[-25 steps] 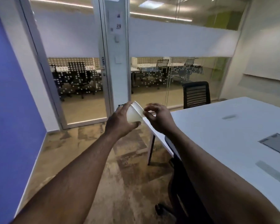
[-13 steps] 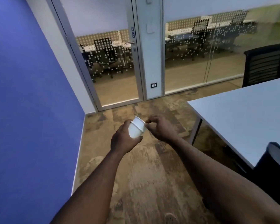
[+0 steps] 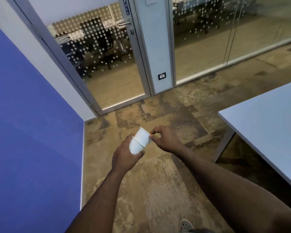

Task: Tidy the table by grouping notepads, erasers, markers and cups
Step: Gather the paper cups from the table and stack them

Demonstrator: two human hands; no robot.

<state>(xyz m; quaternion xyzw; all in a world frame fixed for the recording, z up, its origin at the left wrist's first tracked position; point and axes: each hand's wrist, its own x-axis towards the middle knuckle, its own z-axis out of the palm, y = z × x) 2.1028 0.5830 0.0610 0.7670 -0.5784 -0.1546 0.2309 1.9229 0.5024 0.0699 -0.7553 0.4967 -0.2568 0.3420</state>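
Two white paper cups (image 3: 139,140), one nested in the other, are tilted with their mouths pointing up and right. My left hand (image 3: 126,155) wraps around the lower cup's base. My right hand (image 3: 165,139) pinches the rim of the upper cup between thumb and fingers. Both hands are held out over the floor, to the left of the white table (image 3: 265,125). No notepads, erasers or markers are in view.
A blue wall (image 3: 32,132) runs along the left. A glass door with a PULL sign (image 3: 107,64) and glass panels stand ahead. The table's leg (image 3: 223,145) is at the right. A shoe (image 3: 186,226) shows at the bottom edge.
The view has swung down and left, away from the table and the black chair. The hands have stayed together on the cups, and the upper cup sits a little further out of the lower one.
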